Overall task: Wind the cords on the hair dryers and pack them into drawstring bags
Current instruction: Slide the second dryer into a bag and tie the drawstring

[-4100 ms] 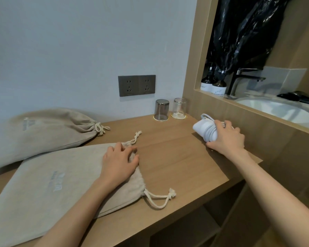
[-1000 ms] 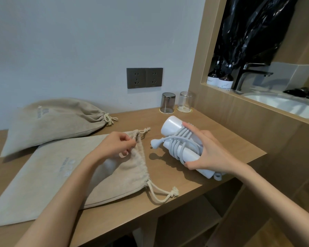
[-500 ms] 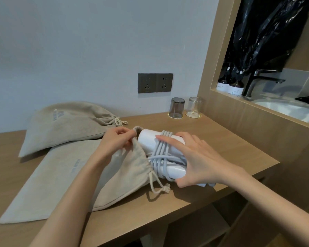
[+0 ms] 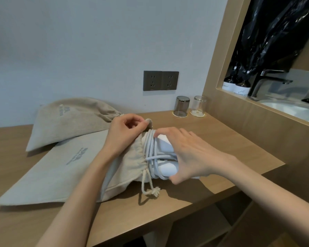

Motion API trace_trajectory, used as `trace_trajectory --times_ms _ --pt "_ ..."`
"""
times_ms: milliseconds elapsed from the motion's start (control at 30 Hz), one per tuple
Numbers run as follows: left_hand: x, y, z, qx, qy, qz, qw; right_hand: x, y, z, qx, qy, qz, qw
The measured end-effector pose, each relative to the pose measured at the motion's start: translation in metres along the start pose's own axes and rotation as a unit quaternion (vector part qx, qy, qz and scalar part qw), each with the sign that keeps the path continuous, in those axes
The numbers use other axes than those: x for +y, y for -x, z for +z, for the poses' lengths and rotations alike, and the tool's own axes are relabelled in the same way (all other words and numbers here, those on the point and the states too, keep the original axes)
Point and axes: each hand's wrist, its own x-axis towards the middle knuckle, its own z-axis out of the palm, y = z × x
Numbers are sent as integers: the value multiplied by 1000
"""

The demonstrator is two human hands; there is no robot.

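A white hair dryer with its cord wound round the body lies on the wooden counter, its front end inside the mouth of a beige drawstring bag. My right hand grips the dryer's rear end. My left hand pinches the upper rim of the bag's mouth and holds it lifted. The bag's knotted drawstring hangs loose below the opening. A second beige drawstring bag, full and drawn closed, lies behind against the wall.
Two upturned glasses stand at the back near a dark double wall socket. A wooden partition on the right frames a sink with a tap, bottles and a black plastic bag. The counter's front edge is close, with open shelving below.
My right hand lifted the wound dryer from the counter's right side, carried it left and pushed its front end into the bag. My left hand picked up the bag's rim and opened the mouth.
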Motion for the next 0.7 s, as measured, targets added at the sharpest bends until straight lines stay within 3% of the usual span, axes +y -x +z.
trace_trajectory --times_ms 133,267,400,600,700 --pt "7 4 1 32 -16 48 998 0 -14 -1 5 -166 41 985" --pt "5 1 -3 19 -10 43 999 -3 -27 5 8 -227 69 972" --pt "1 0 -3 -15 -2 26 1000 -14 -34 13 15 -213 64 975" --pt "-8 -2 -3 34 -120 43 991 -24 -34 20 12 -96 20 995" --pt "-9 -2 -3 16 -101 13 995 -22 -34 22 4 -136 12 991"
